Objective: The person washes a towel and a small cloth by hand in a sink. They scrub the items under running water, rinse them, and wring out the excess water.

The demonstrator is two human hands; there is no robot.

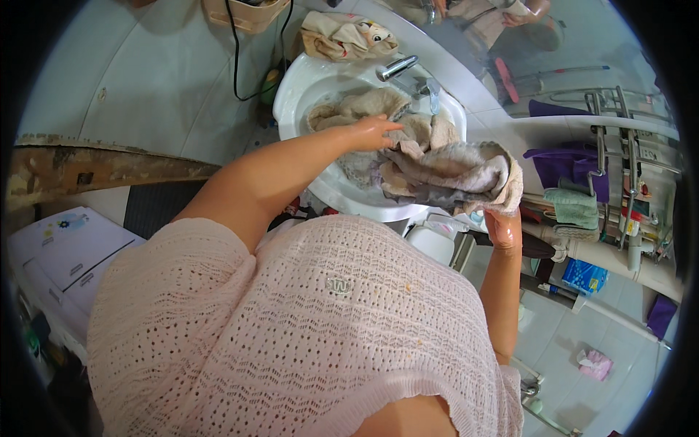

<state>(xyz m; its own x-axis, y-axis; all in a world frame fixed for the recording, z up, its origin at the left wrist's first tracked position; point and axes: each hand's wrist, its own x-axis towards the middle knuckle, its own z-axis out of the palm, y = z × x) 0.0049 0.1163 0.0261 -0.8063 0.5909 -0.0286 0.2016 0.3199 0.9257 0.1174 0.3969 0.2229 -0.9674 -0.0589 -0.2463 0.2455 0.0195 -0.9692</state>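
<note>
A wet, bunched-up cloth point(459, 171) in grey and beige spans from the basin to the right, its right end lifted past the rim. My right hand point(504, 229) grips that end from below, the fingers partly hidden under the folds. Over the basin, my left hand point(373, 134) is at the cloth's left part, index finger stretched out and the other fingers curled down onto the fabric. More soaked beige fabric point(357, 109) lies in the white washbasin point(291, 87); whether it is one piece with the lifted cloth, I cannot tell.
A chrome faucet point(397, 68) stands at the basin's far side. Behind the rim lies a beige printed cloth point(348, 36). A mirror point(575, 51) rises at the far right, with a metal rack point(601, 156) and green cloth point(571, 207) below. A white cabinet point(65, 255) stands left.
</note>
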